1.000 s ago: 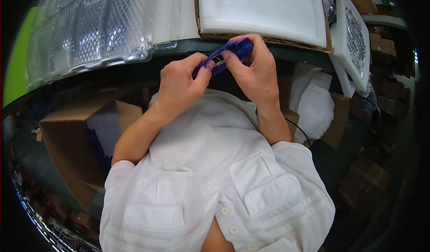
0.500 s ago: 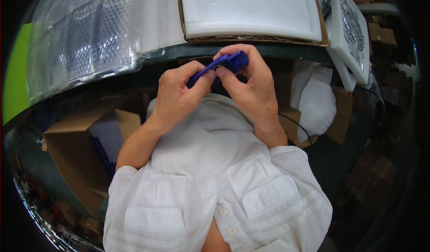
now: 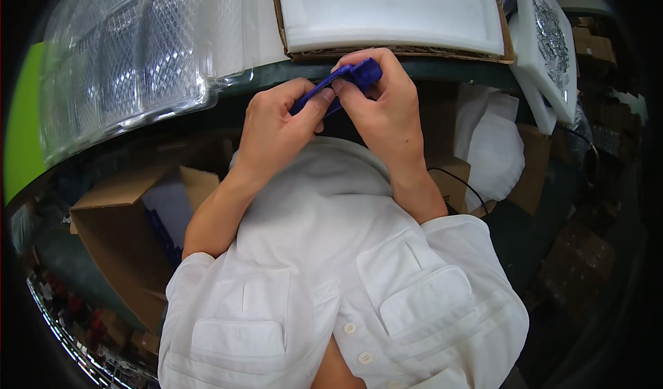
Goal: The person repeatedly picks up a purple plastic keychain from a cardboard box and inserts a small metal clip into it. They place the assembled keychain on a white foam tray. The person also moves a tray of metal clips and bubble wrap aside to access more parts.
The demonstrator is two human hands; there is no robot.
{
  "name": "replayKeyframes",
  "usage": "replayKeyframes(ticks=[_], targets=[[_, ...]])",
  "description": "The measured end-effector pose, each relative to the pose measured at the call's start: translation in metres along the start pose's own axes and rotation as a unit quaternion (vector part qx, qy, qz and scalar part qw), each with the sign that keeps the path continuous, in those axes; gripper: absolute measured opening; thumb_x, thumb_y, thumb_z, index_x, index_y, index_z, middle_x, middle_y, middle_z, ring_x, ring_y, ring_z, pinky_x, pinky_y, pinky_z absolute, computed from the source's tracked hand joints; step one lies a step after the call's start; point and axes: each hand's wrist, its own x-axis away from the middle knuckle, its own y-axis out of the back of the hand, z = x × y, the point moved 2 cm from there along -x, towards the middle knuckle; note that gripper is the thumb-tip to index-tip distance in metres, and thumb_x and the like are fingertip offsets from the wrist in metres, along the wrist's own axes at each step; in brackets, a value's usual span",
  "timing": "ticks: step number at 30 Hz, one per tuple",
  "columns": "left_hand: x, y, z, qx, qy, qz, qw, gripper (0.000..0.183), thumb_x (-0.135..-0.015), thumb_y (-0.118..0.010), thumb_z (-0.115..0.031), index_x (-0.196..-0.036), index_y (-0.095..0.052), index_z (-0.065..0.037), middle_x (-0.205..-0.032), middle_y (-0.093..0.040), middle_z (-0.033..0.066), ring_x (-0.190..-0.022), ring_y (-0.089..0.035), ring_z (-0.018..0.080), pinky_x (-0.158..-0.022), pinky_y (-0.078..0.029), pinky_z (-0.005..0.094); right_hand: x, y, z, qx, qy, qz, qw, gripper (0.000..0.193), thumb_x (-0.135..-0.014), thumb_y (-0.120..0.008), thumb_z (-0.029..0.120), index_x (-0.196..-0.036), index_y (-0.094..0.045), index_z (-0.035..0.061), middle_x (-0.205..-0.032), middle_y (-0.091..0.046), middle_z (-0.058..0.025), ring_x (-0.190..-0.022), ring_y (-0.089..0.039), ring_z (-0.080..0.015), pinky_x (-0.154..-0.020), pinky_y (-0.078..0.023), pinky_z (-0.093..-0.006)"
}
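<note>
A dark blue plastic part [image 3: 364, 75], long and narrow with a wider block at its right end, is held in front of the table's near edge. My left hand [image 3: 280, 123] pinches its lower left end between thumb and fingers. Around the wider right end my right hand [image 3: 388, 106] is closed, its thumb pressing on the near face. Both thumbs meet near the part's middle and cover some of it. Whether a smaller piece lies under the thumbs I cannot tell.
Clear plastic trays [image 3: 148, 50] stand at the left of the table. A shallow carton with a white foam sheet [image 3: 390, 16] lies at the middle back. To its right a white tray [image 3: 552, 50] holds small shiny pieces. Below are open cardboard boxes [image 3: 114, 230], one holding blue parts.
Both hands have moved slightly up and away with the blue plastic part. A shiny edge that showed beside the right thumb is now hidden.
</note>
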Motion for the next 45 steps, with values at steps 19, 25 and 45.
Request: replayKeyframes(ticks=[19,25,45], targets=[[0.051,0.032,-0.068,-0.163,-0.294,0.023,0.941,0.059,-0.079,-0.082,0.009,-0.135,-0.065,0.000,-0.122,-0.068,0.0185,-0.100,-0.072,0.0287,-0.085,-0.058,0.0339,-0.004,0.057,0.020,-0.043,0.288,0.041,0.956,0.040,-0.076,-0.078,-0.014,-0.111,-0.070,0.0018,-0.123,-0.069,-0.0204,-0.110,-0.069,-0.0264,-0.085,-0.057,-0.0323],[0.038,0.036,-0.081,-0.194,-0.285,0.057,0.937,0.058,-0.081,-0.084,0.004,-0.135,-0.065,0.000,-0.118,-0.069,0.0184,-0.098,-0.073,0.0278,-0.081,-0.058,0.0329,-0.011,0.063,0.019,-0.045,0.277,0.037,0.959,0.042,-0.073,-0.074,-0.017,-0.111,-0.071,0.0016,-0.121,-0.071,-0.0187,-0.109,-0.070,-0.0256,-0.086,-0.057,-0.0315],[0.028,0.004,-0.101,-0.349,-0.394,0.135,0.840,0.067,-0.068,-0.094,-0.016,-0.130,-0.072,-0.006,-0.104,-0.068,0.0131,-0.062,-0.067,0.0178,-0.049,-0.052,0.0286,-0.010,0.085,0.009,-0.231,0.083,0.106,0.964,0.036,-0.089,-0.065,-0.019,-0.121,-0.065,-0.0031,-0.109,-0.075,-0.0151,-0.102,-0.073,-0.0184,-0.089,-0.061,-0.0293]])
